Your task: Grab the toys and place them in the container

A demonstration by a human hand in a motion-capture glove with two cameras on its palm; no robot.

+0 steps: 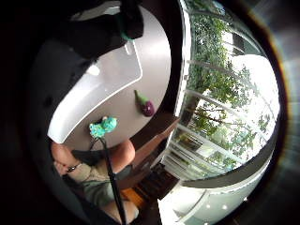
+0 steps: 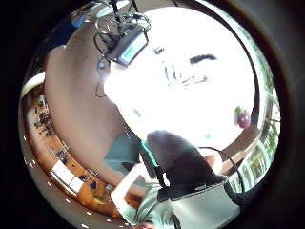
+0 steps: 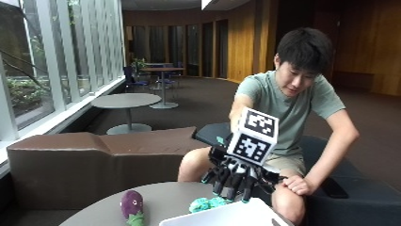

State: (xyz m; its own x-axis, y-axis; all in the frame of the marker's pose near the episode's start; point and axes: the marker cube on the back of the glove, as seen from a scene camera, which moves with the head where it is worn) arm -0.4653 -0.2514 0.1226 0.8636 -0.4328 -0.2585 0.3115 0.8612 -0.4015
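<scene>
The purple eggplant toy is lying on the round grey surface, its rounded purple body capped by a green leafy stem that is pointing toward the near edge in the outside view; in the little finger side palm view the same eggplant is showing a glossy dark purple bulb with a green top. Near it, a teal plush toy with a lumpy, fuzzy texture is sitting just beside the white container, close to the rim nearest you. The container is looking like a shallow white tray with rounded corners, and its inside is not showing in the outside view. Your gloved right hand is hovering above the container's rim, fingers pointing downward and hanging roughly straight, so the grip is standing relaxed; whether it is holding anything I cannot tell, though a small teal-green edge is showing against the dark glove in both palm views. Your bare left hand is resting on your knee. No readable writing or brand is showing on the toys or the container.
</scene>
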